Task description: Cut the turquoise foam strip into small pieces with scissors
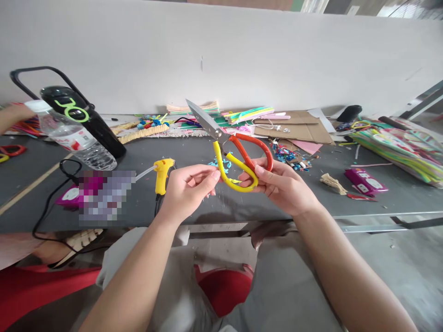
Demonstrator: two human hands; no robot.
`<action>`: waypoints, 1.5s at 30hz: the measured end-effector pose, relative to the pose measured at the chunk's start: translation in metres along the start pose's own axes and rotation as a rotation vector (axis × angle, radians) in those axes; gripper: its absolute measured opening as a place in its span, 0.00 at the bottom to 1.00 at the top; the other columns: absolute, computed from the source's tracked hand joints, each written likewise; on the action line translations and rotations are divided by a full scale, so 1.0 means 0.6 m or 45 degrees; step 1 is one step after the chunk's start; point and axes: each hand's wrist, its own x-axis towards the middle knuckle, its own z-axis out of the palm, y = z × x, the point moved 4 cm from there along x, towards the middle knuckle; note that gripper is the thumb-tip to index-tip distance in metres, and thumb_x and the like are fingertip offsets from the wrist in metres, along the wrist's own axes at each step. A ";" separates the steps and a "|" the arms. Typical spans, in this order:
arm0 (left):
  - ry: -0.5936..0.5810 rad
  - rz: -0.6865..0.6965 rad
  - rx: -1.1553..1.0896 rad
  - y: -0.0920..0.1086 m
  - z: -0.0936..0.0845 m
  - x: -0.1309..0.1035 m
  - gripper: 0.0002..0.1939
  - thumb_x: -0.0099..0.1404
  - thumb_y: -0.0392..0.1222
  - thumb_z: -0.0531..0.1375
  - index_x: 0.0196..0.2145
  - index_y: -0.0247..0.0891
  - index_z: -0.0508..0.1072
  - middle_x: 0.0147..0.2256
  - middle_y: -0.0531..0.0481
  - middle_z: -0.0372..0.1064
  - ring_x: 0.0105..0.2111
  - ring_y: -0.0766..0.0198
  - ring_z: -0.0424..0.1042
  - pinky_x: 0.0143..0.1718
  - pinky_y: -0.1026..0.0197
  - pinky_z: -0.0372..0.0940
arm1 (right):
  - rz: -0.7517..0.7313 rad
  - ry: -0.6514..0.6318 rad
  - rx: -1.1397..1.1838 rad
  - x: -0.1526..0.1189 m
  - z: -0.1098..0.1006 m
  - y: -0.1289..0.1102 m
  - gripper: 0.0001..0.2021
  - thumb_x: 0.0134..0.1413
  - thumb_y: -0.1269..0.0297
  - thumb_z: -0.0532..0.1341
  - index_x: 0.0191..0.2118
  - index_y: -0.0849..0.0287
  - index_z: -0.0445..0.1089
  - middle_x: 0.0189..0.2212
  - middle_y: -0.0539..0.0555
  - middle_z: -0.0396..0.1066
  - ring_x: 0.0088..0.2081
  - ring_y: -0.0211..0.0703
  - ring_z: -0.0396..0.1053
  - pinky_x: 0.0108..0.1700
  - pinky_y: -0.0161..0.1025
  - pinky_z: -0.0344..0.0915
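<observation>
A pair of scissors with one red and one yellow handle is held up above the grey table, its blades closed and pointing up and to the left. My right hand holds it by the handles, the fingers around the lower part of both loops. Beside the yellow handle, my left hand is pinched, thumb against fingers; what it grips, if anything, is too small to make out. Small blue pieces lie on the table behind the hands. A yellow glue gun is left of my left hand.
A clear bottle and a black bottle stand at the left, near another person's arm. Pipe cleaners and cardboard lie toward the back and right. A purple box is at the right.
</observation>
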 end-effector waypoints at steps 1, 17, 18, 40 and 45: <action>0.006 -0.005 0.005 0.001 -0.001 0.000 0.10 0.64 0.46 0.65 0.36 0.37 0.81 0.26 0.51 0.75 0.23 0.67 0.70 0.24 0.65 0.67 | -0.006 0.001 -0.006 0.000 0.000 0.000 0.14 0.58 0.54 0.68 0.45 0.57 0.77 0.39 0.58 0.81 0.40 0.49 0.80 0.44 0.43 0.77; 0.141 0.089 0.438 -0.016 0.002 -0.006 0.11 0.67 0.48 0.58 0.33 0.41 0.77 0.23 0.53 0.70 0.25 0.64 0.70 0.28 0.63 0.66 | -0.027 0.046 -0.027 -0.001 0.014 0.008 0.15 0.58 0.55 0.68 0.47 0.56 0.78 0.40 0.56 0.81 0.39 0.48 0.80 0.45 0.44 0.77; 0.150 0.085 0.417 -0.014 0.000 -0.005 0.11 0.67 0.47 0.58 0.33 0.40 0.77 0.24 0.53 0.70 0.25 0.64 0.69 0.28 0.63 0.66 | -0.025 0.040 -0.021 -0.001 0.012 0.007 0.14 0.59 0.55 0.68 0.47 0.57 0.78 0.40 0.57 0.81 0.39 0.47 0.80 0.44 0.43 0.77; -0.947 -0.129 0.408 -0.012 0.038 -0.025 0.13 0.66 0.50 0.61 0.37 0.40 0.80 0.33 0.49 0.78 0.30 0.63 0.71 0.32 0.63 0.64 | 0.005 0.013 0.266 0.008 -0.002 0.008 0.11 0.62 0.58 0.64 0.45 0.58 0.77 0.38 0.55 0.80 0.35 0.39 0.78 0.42 0.34 0.75; -0.848 -0.134 0.334 -0.009 0.047 -0.022 0.17 0.68 0.54 0.59 0.31 0.39 0.78 0.27 0.51 0.75 0.29 0.64 0.71 0.31 0.63 0.64 | 0.008 0.019 0.236 0.007 0.000 0.009 0.12 0.62 0.57 0.64 0.45 0.59 0.77 0.39 0.56 0.80 0.36 0.40 0.78 0.41 0.35 0.76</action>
